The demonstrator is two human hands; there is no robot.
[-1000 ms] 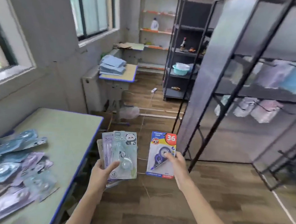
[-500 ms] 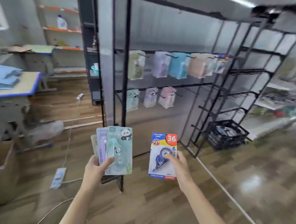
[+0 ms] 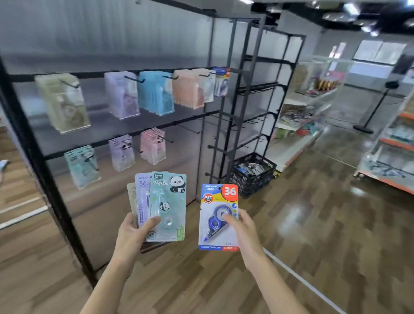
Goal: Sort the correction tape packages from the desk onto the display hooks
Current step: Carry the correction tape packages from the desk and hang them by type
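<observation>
Landmark: the black rack (image 3: pixel 230 105), standing straight ahead of the person.
Left hand: the left hand (image 3: pixel 135 232) grasps a fan of packs (image 3: pixel 160 207) low in front of the rack, thumb pressed on the green panda pack, with a purple and a beige one behind.
Right hand: the right hand (image 3: pixel 243 230) pinches the blue pack (image 3: pixel 218 217) by its right edge, thumb on the blister, beside the fan and apart from it.
Done: many hooks on the rack's left panel already carry sorted bundles: beige, purple, blue and peach on the upper bar, green, purple and pink on the lower one.
Match: a blue bundle (image 3: pixel 220 82) like the held pack hangs at the right end of the upper bar, so I judge that is its hook.
Left: at least four packs in hand are not yet hung; the desk is out of view, so I cannot tell what remains there.
Free hooks: bare hooks show on the rack's right section.
Around: a black crate (image 3: pixel 253 173) sits at the rack's foot; shop shelves (image 3: pixel 301 128) stand beyond it.
In the way: nothing between hands and rack, though the blue bundle's hook hangs high.
</observation>
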